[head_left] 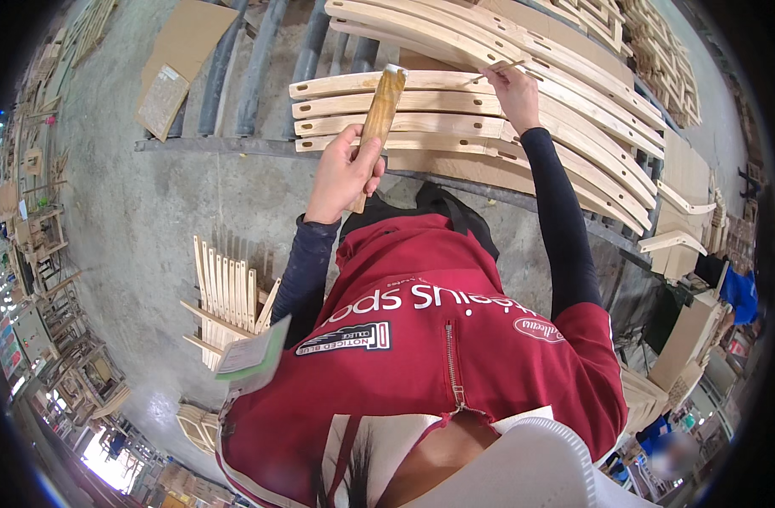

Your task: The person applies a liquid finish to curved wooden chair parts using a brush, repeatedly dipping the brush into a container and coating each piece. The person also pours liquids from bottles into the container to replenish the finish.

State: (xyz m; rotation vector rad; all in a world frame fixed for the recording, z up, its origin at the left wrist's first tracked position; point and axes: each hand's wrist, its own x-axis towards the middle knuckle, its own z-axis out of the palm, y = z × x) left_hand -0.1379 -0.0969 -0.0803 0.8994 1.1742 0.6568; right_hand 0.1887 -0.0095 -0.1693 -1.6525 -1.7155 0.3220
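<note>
My left hand is closed round a flat brownish wooden stick, held upright, with a dab of something white at its far end. Pinched in my right hand is a thin stick-like tool, its tip at or just over a pale curved wooden rail. Whether the tip touches the wood I cannot tell. Several more curved rails lie side by side beneath my hands, with dark oval slots near their ends.
Further curved rails lie beyond, over cardboard and grey rollers. A cardboard sheet rests at the far left. On the floor to my left stands a slatted wooden stack. Wooden frames are piled at the far right.
</note>
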